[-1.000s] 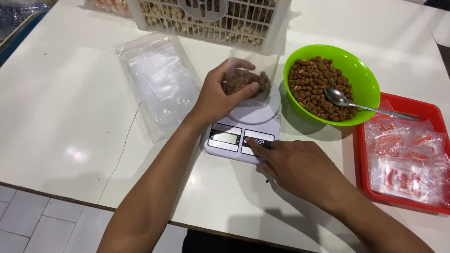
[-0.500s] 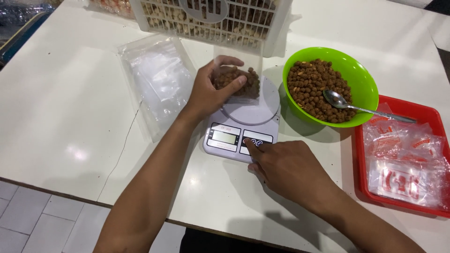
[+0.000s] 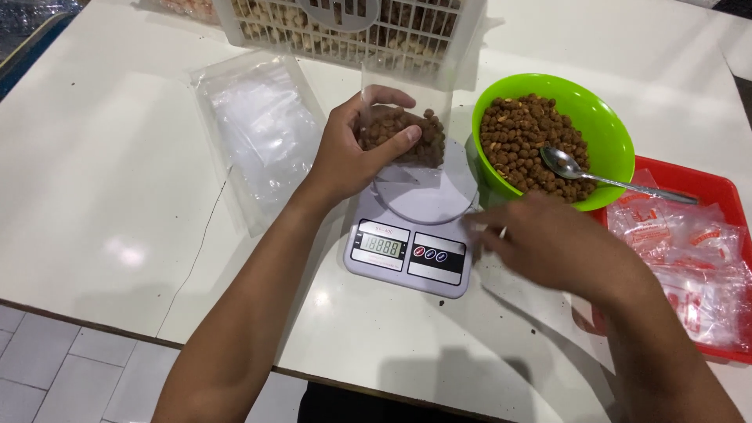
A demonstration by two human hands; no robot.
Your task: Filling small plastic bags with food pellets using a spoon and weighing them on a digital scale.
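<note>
The left hand [image 3: 348,160] grips a clear plastic bag partly filled with brown nuts [image 3: 403,133] above the white digital scale [image 3: 413,227]. The right hand [image 3: 552,247], blurred with loosely curled empty fingers, hovers beside it. The green plastic bowl [image 3: 611,133] is still full.

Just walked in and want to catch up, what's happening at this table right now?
A person is weighing out small brown snack pieces. The left hand holds a clear bag partly filled with them, just above the round plate of a white kitchen scale, whose display is lit. The right hand hangs blurred beside the scale, empty as far as shows. A green bowl of the same pieces, with a spoon in it, sits to the right, next to a red tray of printed bags.
</note>
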